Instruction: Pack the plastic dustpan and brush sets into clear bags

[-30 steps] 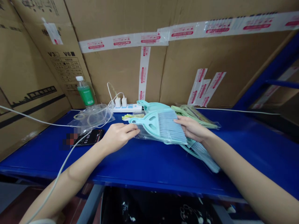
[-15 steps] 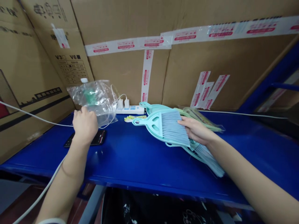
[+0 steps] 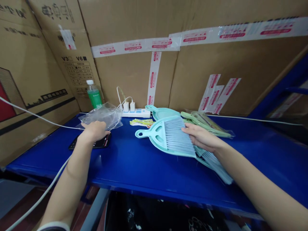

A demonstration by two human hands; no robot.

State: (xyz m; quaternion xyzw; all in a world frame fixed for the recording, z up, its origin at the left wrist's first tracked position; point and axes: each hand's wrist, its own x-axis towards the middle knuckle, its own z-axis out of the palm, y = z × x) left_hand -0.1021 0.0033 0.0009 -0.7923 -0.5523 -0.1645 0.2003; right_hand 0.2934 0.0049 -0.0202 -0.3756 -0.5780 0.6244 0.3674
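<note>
My right hand [image 3: 202, 136] is closed at the bristle end of a light-blue hand brush [image 3: 178, 134], which lies over a matching dustpan [image 3: 156, 146]. More grey-blue bristles [image 3: 216, 165] stick out below this hand. A second light-blue dustpan [image 3: 166, 113] rests just behind. My left hand [image 3: 95, 131] is palm down against a crumpled clear plastic bag [image 3: 104, 116], thumb and fingers apart, though some fingertips are hidden. Under that hand lies a black phone [image 3: 103, 142], partly covered.
A bottle of green liquid [image 3: 95, 96] stands by the cardboard at the back left. A white power strip [image 3: 139, 113] carries two plugged chargers, with yellow-green packets [image 3: 141, 122] in front. Green pieces in clear wrapping [image 3: 209, 123] lie behind my right hand. White cables cross the blue table [image 3: 134, 170].
My left hand has come down with the plastic bag, which now lies lower and uncovers the green bottle. Its fingers have spread. The brush and dustpan in my right hand have shifted slightly.
</note>
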